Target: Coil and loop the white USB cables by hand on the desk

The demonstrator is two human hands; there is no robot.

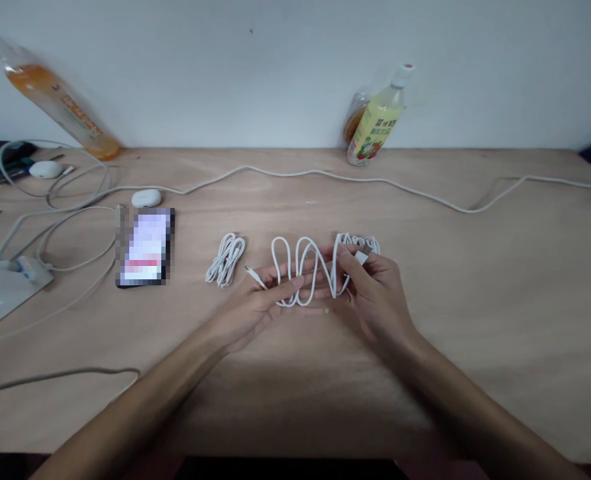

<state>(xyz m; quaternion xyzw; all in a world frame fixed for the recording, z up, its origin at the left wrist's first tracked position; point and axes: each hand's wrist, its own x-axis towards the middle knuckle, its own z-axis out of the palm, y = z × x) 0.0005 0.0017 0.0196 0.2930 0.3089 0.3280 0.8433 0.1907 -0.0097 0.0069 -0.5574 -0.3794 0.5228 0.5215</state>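
Note:
A white cable [306, 272] hangs in zigzag loops between both hands, above the wooden table [295, 400]. My left hand [268, 293] holds the loops on its left side, thumb pressed over them, with a slim plug end sticking out at the upper left. My right hand [372, 283] pinches the right part of the same cable, beside its white connector block. Left of my left hand lies a folded bundle of white cable [225, 259]. Another coiled bundle [370, 243] shows just behind my right hand, partly hidden by it.
A phone [146, 248] and a white earbud case [146, 198] lie to the left. An orange drink bottle [62, 110] and a yellow-labelled bottle [376, 123] stand near the wall. One long white cord [285, 175] crosses the table's back; tangled cables [50, 227] lie at far left.

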